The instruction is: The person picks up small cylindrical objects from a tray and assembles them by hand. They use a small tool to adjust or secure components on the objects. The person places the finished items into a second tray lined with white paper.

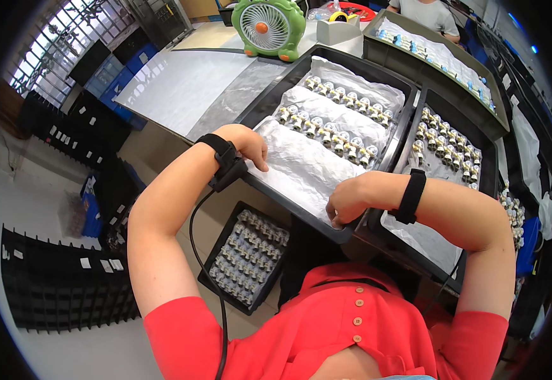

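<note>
A black tray [409, 106] lies on the table, lined with crinkled white sheets. Across it run rows of small metal fittings [326, 134] with clear tops and yellowish middles. A white liner sheet [298, 168] covers the tray's near part. At that sheet's left corner is my left hand [248, 144], its fingers curled down and closed on the sheet's edge. My right hand [350, 195] pinches the sheet near the tray's right near corner; its fingertips are partly hidden.
Right of it, a second black tray [492, 166] holds similar fittings. Behind stands a grey-green bin [437, 76] with blue-tipped parts. A green fan [269, 28] sits on the table's far side. Below, a floor tray [250, 259] holds more parts. Another person [429, 16] is across the table.
</note>
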Demonstrator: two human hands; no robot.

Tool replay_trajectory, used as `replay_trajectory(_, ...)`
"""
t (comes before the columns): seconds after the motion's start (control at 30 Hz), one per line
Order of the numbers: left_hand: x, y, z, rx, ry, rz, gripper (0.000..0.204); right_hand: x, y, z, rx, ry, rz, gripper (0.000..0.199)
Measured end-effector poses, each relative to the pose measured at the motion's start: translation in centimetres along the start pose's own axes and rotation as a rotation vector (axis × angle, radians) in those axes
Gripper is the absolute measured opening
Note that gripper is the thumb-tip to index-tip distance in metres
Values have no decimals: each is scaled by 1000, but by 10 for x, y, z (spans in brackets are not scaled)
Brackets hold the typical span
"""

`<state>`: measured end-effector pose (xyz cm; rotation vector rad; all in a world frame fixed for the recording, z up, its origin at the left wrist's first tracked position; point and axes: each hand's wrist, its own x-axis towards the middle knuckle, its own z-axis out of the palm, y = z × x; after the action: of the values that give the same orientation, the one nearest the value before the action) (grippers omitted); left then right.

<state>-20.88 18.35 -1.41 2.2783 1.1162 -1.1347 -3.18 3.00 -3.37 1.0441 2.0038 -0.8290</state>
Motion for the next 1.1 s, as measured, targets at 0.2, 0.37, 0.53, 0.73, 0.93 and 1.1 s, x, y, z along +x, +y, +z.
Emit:
replay_trajectory(0.2, -6, 6, 0, 67, 22, -38, 52, -44, 11, 0, 228, 484, -217, 40)
replay_trajectory(0.37, -3, 31, 4, 113, 195, 320, 48, -142, 36, 8, 297, 770, -138, 39)
replay_trajectory(0.53, -9, 98, 20, 104, 120, 573, 46, -184, 80, 50, 379, 934, 69, 36)
replay_trajectory(0.73, -14, 117, 1, 218, 103, 407, 38, -168, 128, 99, 618, 1054, 216, 34)
replay_trajectory(0.93, -70, 176, -28, -265, 705, 856, 27, -119, 172, 121, 421, 1166, 310, 39)
replay_trajectory(1.1, -32, 253, -8, -355, 604, 1148, 27, -71, 201, 137, 315, 1173, 359, 51)
